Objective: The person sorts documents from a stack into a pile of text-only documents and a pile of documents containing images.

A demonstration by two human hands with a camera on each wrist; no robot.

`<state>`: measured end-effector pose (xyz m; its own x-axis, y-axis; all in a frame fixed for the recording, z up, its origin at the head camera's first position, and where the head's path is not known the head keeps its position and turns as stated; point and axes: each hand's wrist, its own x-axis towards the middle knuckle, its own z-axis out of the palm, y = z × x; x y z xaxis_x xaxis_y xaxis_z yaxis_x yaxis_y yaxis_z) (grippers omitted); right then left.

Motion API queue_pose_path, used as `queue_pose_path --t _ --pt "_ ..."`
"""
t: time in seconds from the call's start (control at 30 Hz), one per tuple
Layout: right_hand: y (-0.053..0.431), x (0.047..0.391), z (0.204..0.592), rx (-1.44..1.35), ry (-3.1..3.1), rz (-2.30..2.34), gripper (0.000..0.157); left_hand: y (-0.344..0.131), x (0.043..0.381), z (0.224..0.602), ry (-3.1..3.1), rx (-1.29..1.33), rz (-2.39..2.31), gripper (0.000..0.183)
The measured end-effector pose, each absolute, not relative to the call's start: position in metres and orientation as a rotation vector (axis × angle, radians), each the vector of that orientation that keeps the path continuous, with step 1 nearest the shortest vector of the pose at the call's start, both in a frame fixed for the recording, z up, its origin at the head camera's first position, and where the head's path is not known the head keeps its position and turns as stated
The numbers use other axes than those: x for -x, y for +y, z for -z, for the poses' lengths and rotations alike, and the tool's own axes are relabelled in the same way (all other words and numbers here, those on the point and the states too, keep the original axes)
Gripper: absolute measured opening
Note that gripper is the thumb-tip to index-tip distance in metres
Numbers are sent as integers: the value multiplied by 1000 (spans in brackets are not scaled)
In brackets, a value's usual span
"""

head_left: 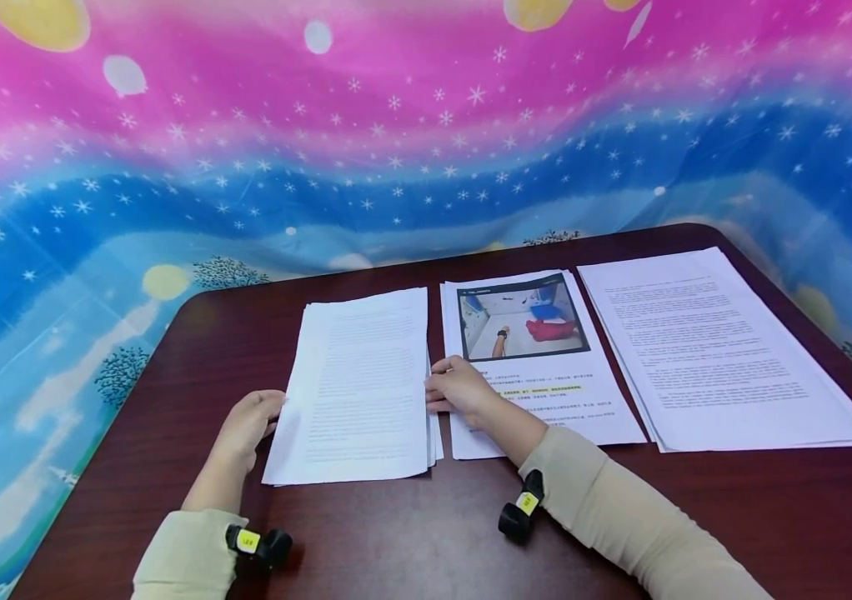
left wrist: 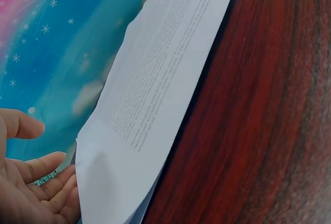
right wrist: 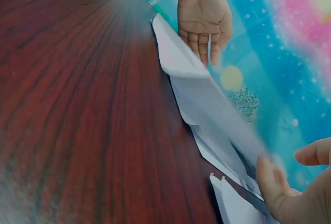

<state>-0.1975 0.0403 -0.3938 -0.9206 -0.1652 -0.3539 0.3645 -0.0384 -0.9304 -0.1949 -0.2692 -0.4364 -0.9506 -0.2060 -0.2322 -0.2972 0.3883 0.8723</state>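
A stack of printed sheets (head_left: 366, 392) lies on the left part of the table, its top paper raised unevenly over those beneath. My left hand (head_left: 244, 423) is at the stack's left edge. Its fingertips (left wrist: 69, 182) touch the paper side while the thumb (left wrist: 23, 124) stays apart. At the right edge is my right hand (head_left: 462, 392), with relaxed fingers (right wrist: 270, 177) against the sheets and the thumb held away. In the right wrist view, the papers (right wrist: 191, 94) show loose, spread lower edges.
Right of that stack lies a second pile (head_left: 538, 408) topped by a page with a colour photo (head_left: 519, 317). Farther right is a third pile of text pages (head_left: 726, 358). All rest on a dark red-brown wooden table (head_left: 411, 542), before a colourful cloth backdrop (head_left: 366, 125).
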Motion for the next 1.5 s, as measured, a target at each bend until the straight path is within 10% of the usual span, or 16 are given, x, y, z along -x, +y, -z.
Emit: queue_pose_path --t 1.5 --pt "70 181 384 26 1953 2006 22 -217 143 370 2415 383 -1934 36"
